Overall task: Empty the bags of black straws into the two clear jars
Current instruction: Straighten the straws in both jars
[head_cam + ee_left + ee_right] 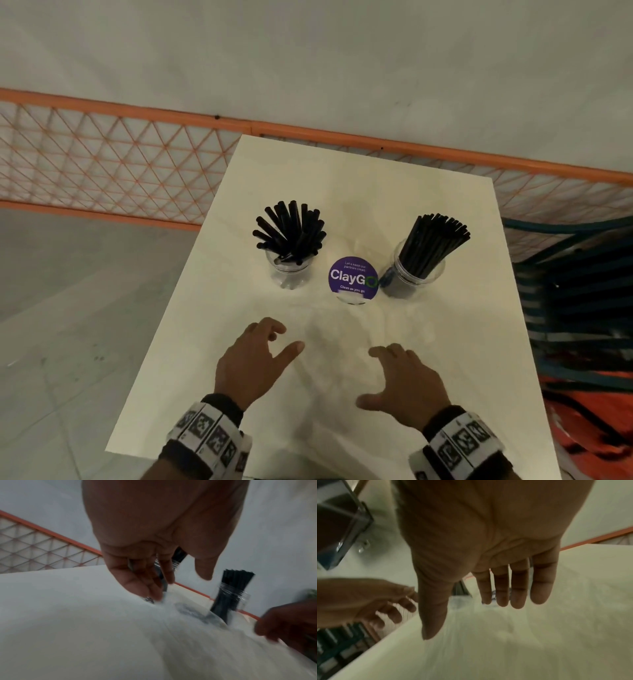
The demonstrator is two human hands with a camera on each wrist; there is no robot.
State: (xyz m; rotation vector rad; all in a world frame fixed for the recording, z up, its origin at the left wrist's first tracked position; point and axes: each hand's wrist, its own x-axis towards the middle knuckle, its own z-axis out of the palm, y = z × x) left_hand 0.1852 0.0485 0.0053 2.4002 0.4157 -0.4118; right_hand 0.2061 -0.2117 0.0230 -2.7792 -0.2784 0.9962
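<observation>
Two clear jars stand on the white table (445, 342), both full of upright black straws. The left jar (291, 272) holds thick straws (291, 231). The right jar (416, 275) (240, 599) holds a tight bundle of thin straws (433, 241). Thin clear plastic (337, 346) (488, 635), apparently an empty bag, lies flat in front of them. My left hand (287, 337) (180, 585) hovers over the plastic's left side, fingers loosely bent with the tips touching it. My right hand (371, 375) (467, 618) is spread over its right side with straight fingers and holds nothing.
A round purple "ClayGo" sign (353, 279) stands between the jars. An orange mesh fence (120, 161) runs behind the table. A dark slatted chair (582, 301) sits close to the table's right edge, with orange fabric (599, 428) below it. Grey floor (68, 308) lies to the left.
</observation>
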